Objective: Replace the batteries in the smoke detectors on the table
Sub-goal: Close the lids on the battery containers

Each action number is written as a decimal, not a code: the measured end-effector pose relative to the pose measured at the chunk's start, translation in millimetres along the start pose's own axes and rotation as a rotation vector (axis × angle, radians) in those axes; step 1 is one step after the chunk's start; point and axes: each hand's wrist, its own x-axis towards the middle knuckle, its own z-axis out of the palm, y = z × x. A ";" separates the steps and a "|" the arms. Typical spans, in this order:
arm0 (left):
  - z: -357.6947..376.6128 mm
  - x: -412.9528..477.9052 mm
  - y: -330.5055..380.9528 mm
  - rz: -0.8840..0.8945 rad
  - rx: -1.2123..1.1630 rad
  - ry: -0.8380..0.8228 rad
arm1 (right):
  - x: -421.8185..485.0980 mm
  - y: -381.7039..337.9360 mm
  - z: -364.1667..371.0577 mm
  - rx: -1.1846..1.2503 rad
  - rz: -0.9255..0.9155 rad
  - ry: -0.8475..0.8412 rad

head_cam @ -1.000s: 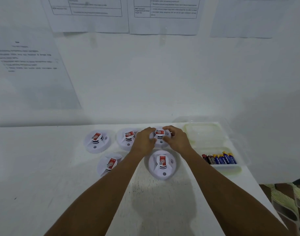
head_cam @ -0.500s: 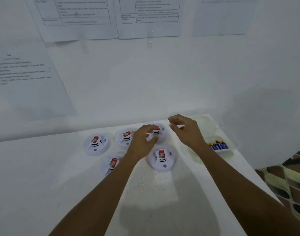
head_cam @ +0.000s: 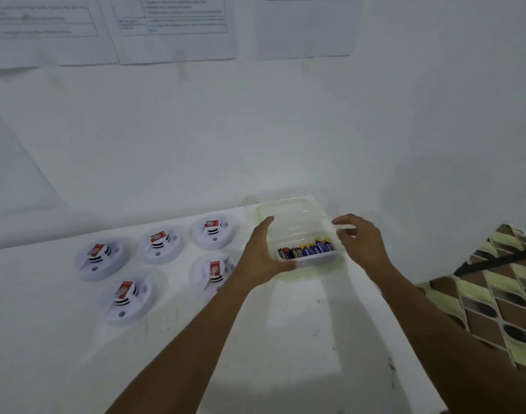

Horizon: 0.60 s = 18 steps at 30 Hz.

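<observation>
We record the batteries [head_cam: 308, 249] side by side at the near end of a clear plastic box [head_cam: 294, 222]. The row runs 9 to 3 o'clock, each long axis toward roughly 12. The left hand [head_cam: 261, 255] flanks the box at 9 o'clock, grip wide, fingers straight, thumb at the near corner. The right hand [head_cam: 360, 240] stands at 3 o'clock, grip wide, loosely curled, holding nothing. Five smoke detectors [head_cam: 158, 245] lie at 9 o'clock. The surface [head_cam: 300, 324] edge runs close at 3 o'clock, with open room at 6.
</observation>
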 end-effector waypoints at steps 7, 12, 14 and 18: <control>17.4 5.7 4.6 0.019 0.034 0.097 | 13.5 21.1 -15.0 0.261 0.093 -0.068; -2.0 -15.9 4.5 0.003 -0.010 0.191 | 21.9 39.1 -13.8 0.005 0.106 -0.195; -12.2 -27.9 1.2 -0.012 -0.021 0.223 | 21.7 40.8 -6.8 -0.104 0.101 -0.282; -22.3 -43.7 -3.6 -0.048 0.003 0.225 | 22.0 40.8 -3.0 -0.124 0.136 -0.250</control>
